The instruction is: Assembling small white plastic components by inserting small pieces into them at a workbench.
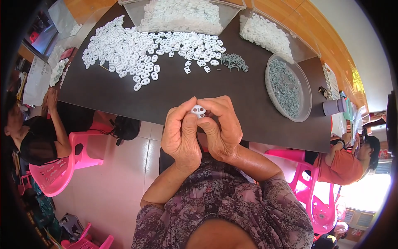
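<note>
Between the fingertips of both hands, just over the table's near edge, is a small white two-holed cord lock. My left hand pinches it from the left with thumb and forefinger. From the other side my right hand grips it the same way, thumb tips close together below. Fingers hide part of the piece. Beyond the hands lie a heap of white oval two-holed pieces and, further right, some smaller white two-holed pieces. Beside these sits a small pile of grey springs.
On the dark table, a round clear tub holds many springs at the right. Two clear bins of white pieces stand behind. A grey-purple cup is at the right edge. Seated people flank me on pink chairs.
</note>
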### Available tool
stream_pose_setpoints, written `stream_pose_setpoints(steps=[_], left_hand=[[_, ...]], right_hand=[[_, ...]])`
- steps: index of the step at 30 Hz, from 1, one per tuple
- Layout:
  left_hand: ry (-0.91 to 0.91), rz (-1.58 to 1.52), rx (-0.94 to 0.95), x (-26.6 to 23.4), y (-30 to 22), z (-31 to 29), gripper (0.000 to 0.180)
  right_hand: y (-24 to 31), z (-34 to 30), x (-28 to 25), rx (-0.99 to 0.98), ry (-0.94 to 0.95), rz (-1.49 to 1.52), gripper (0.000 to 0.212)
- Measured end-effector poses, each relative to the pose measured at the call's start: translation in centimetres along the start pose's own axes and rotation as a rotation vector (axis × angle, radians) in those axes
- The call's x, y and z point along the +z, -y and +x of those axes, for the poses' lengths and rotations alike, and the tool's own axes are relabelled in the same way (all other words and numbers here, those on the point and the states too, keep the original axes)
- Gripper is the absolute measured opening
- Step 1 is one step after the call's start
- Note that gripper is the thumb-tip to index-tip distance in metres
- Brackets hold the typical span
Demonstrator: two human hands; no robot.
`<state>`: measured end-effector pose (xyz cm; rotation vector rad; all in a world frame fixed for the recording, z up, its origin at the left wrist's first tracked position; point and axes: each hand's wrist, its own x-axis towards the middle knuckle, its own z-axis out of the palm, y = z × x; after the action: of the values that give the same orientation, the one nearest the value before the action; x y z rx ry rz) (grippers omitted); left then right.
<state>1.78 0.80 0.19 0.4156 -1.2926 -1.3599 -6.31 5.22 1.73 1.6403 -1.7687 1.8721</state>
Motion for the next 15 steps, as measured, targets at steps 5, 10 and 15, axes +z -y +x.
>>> stream_pose_setpoints(steps=[5, 10, 15], left_hand=[[-0.025, -0.107, -0.077, 0.14, 0.05, -0.34, 0.021], [-0.021, -0.035, -0.028, 0.30, -0.17, -0.71, 0.021], [0.006, 0.034, 0.048, 0.29, -0.18, -0.84, 0.020]], right_hand=[[0.05, -0.12, 0.41, -0.008, -0.031, -0.006, 0.028], [-0.24, -0.21, 0.62, -0.102, -0.065, -0.038, 0.025], [-0.43, -0.36, 0.61, -0.177, -0.073, -0.047, 0.024]])
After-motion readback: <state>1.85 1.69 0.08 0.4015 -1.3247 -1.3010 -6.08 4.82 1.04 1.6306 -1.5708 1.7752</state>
